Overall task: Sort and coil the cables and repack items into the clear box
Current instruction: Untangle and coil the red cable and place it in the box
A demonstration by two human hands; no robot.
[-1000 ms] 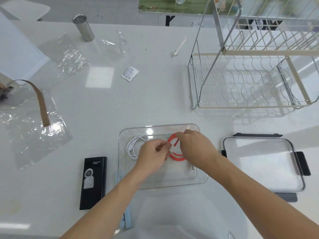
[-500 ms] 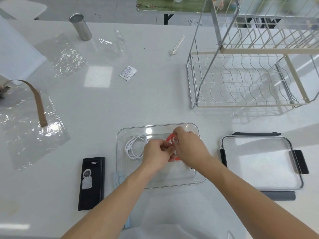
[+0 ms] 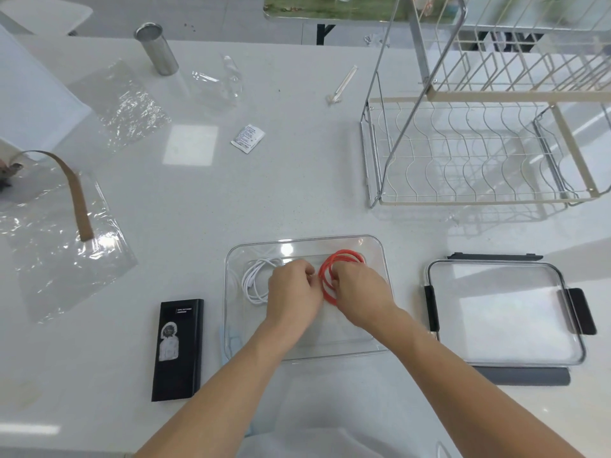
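Observation:
A clear box (image 3: 380, 249) stands on the white table in front of me. Inside it, at the left, lies a coiled white cable (image 3: 256, 280). A coiled orange cable (image 3: 342, 257) sits in the middle of the box. My left hand (image 3: 292, 297) and my right hand (image 3: 360, 295) are both inside the box with curled fingers, holding the orange coil from either side. The near part of the coil is hidden under my hands. The box's clear lid (image 3: 506, 312) with black clips lies to the right.
A black power bank (image 3: 178, 348) lies left of the box. A wire dish rack (image 3: 479, 143) stands at the back right. Crinkled plastic bags (image 3: 49, 246), a brown strap (image 3: 77, 196), a steel cup (image 3: 157, 49) and a small white sachet (image 3: 248, 137) lie at the left and back.
My hands have drawn closer together over the orange cable, which now lies as a rounder coil lower in the box. The white cable has not moved.

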